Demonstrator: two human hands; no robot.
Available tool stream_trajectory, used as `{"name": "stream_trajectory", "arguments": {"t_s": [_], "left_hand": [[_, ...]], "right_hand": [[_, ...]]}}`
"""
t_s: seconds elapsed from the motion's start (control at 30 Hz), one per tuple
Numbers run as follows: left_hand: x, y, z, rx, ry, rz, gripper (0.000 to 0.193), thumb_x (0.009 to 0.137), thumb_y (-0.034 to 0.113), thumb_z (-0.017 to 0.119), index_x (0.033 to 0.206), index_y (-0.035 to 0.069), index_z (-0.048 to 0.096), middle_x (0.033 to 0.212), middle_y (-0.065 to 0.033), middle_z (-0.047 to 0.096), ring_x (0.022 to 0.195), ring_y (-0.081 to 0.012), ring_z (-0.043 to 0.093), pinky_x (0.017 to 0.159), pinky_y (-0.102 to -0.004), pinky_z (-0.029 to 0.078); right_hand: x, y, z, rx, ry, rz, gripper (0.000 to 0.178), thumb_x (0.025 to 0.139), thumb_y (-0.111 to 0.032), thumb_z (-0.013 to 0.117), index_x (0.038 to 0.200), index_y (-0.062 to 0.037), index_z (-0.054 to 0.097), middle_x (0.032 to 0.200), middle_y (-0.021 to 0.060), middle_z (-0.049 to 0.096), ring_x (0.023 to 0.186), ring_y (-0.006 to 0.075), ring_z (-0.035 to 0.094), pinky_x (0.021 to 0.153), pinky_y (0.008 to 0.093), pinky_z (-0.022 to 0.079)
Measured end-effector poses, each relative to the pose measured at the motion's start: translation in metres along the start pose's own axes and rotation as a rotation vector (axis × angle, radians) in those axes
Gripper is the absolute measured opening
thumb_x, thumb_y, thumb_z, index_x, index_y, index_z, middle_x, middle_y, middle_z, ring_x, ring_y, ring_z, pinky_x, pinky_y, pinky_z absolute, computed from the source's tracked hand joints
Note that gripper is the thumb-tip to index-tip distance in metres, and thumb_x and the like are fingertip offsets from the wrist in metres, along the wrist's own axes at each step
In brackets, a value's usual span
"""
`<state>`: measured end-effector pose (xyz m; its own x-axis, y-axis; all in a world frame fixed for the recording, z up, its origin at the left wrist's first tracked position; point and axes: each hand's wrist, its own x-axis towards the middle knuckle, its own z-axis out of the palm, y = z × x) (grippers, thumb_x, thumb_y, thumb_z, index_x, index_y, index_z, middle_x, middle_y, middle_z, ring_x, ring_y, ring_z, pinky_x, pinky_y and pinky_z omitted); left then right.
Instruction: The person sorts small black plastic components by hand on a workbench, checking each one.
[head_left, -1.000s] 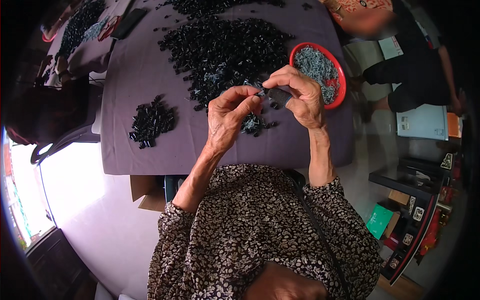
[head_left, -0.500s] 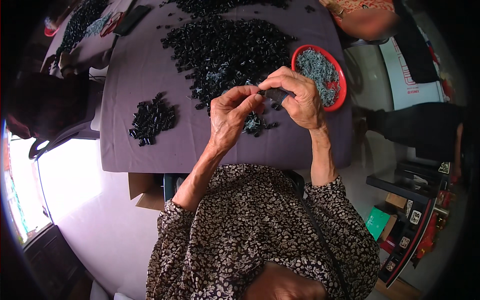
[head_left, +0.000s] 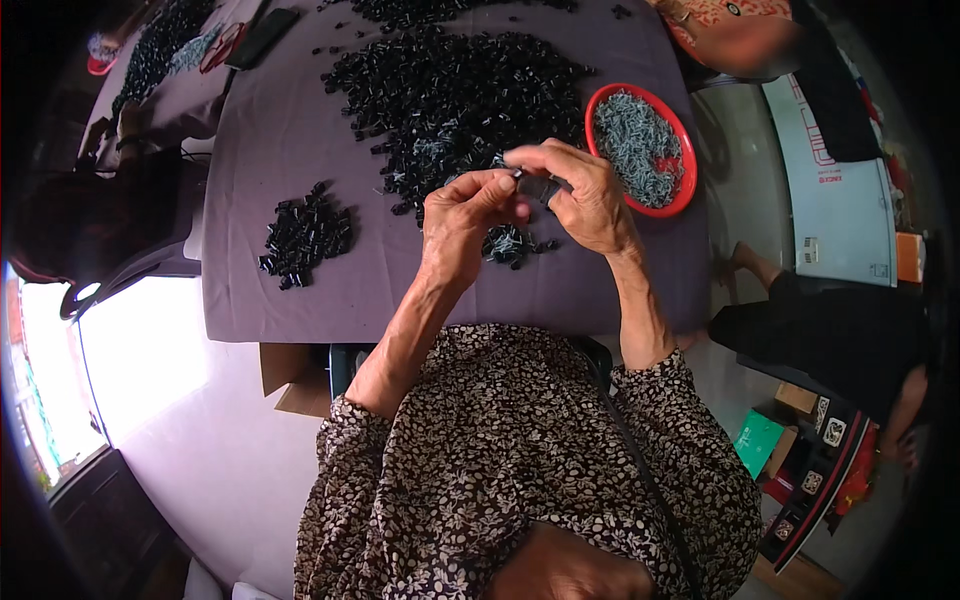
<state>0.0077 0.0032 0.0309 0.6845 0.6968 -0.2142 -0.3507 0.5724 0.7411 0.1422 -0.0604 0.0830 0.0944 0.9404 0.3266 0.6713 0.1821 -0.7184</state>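
My left hand [head_left: 455, 222] pinches a small black piece [head_left: 518, 174] between thumb and fingertips, over the near edge of the big pile. Close against it, my right hand [head_left: 592, 205] grips a dark, flat object [head_left: 540, 187] whose kind I cannot make out. The right forefinger stretches over the top, slightly blurred. Many short black tubular pieces form the large pile [head_left: 450, 90] beyond my hands. Just below them lies a little cluster of grey screw-like pieces [head_left: 508, 240] mixed with black ones.
A red oval basin [head_left: 689, 165] of grey screw-like pieces [head_left: 630, 135] stands right of my hand. A smaller heap of black pieces [head_left: 305, 235] lies left on the purple-grey tablecloth [head_left: 400, 300]. Other people sit at the far right and left.
My right hand has shifted slightly left and its forefinger has straightened. The fingertips of both hands stay close together. At the right, another person's dark-clothed leg has moved lower.
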Motion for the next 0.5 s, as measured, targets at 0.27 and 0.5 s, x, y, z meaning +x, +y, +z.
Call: {"name": "stream_trajectory", "arguments": {"t_s": [0.27,0.5], "left_hand": [[0.005,-0.015,-0.001,-0.180,0.130,-0.110,0.018,0.082,0.016,0.061,0.088,-0.001,0.061,0.080,-0.0051,0.062,0.070,-0.0111,0.057,0.068,-0.0238,0.047],[0.001,-0.026,-0.014,-0.075,0.048,-0.150,0.017,0.080,0.015,0.063,0.084,-0.001,0.062,0.078,-0.0028,0.061,0.067,-0.0076,0.054,0.062,-0.0213,0.044]], "right_hand": [[-0.003,0.012,0.018,-0.611,-0.014,-0.169,0.034,0.058,-0.001,0.059,0.093,0.0013,0.054,0.081,0.0102,0.054,0.080,0.0245,0.052,0.073,0.0357,0.042],[-0.017,0.021,0.021,-0.560,-0.090,-0.237,0.035,0.056,0.001,0.058,0.091,0.0012,0.053,0.078,0.0101,0.052,0.076,0.0250,0.051,0.072,0.0355,0.041]]}}
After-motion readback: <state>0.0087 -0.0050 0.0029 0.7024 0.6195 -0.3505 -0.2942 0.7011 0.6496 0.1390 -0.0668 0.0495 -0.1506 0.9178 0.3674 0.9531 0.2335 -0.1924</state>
